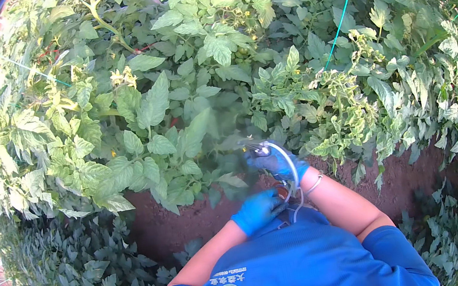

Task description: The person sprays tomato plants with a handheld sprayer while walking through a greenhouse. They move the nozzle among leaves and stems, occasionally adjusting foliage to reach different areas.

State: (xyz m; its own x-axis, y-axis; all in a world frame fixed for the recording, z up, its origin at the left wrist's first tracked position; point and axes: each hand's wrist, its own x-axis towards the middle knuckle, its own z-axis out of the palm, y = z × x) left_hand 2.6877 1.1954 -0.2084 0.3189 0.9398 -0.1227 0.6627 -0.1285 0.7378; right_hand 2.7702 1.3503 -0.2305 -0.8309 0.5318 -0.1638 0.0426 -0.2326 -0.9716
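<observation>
My right hand (276,164), in a blue glove, grips a small dark spray head (257,149) among the tomato leaves. A clear flexible tube (290,162) curves from it back towards my waist. Faint mist blurs the foliage just beyond the spray head. Close to my waist is my left hand (261,211), also blue-gloved, with its fingers curled beside a reddish-brown round object (282,191). The tube runs past that object, which is mostly hidden; whether my left hand holds it is unclear. Tomato plants (154,105) with yellow flowers (123,78) stand before me.
Green support strings (345,10) slant down into the plants. Curled, yellowish leaves (337,111) grow right of my right hand. Bare brown soil (178,219) forms a strip between the plant row and more tomato foliage (72,264) at lower left.
</observation>
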